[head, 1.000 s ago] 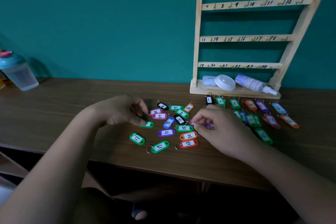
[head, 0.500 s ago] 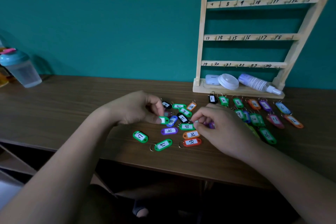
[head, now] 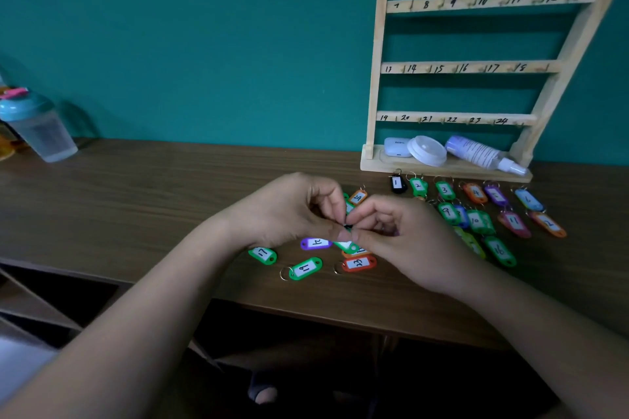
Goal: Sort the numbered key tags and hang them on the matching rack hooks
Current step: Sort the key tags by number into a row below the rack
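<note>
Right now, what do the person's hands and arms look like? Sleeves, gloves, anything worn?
Left hand and right hand are both bare: no gloves, and no rings, watch or bands visible. Left forearm and right forearm are uncovered to the frame edge, so no sleeve shows. No markings, straps or cables.

Rack (head: 476,67) reads 8 to 24; black tag (head: 396,183) 1; green tag (head: 262,253) 17.
</note>
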{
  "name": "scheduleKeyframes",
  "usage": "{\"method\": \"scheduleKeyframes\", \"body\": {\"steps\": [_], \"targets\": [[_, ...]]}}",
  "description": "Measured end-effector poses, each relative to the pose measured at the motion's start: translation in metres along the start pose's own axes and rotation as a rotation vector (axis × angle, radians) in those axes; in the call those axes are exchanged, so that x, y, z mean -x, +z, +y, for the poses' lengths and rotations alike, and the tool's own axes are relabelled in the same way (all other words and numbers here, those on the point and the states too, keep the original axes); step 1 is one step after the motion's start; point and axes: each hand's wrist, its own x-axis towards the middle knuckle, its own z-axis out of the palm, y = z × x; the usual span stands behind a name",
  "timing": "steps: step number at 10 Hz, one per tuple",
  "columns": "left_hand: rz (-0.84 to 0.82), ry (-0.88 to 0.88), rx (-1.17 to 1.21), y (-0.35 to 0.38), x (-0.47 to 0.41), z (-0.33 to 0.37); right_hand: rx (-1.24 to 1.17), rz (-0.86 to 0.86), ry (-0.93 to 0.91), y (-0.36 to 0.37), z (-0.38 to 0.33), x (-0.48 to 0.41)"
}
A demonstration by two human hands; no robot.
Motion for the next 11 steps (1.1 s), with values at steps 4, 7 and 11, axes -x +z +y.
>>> {"method": "scheduleKeyframes", "body": {"steps": [4,7,11], "targets": [[-0.079,-0.447,-0.496,-0.054,0.031,-0.018,0.128,0.105,0.025,-0.005,-0.001,0.001],[-0.170,-0.552,-0.503,-0.058,0.022,-0.045,0.162,0.125,0.034,-0.006,-0.004,-0.001],[0.084,-0.207,0.010,-0.039,0.019,0.001,0.092,0.153,0.078,-0.012,0.000,0.000]]}}
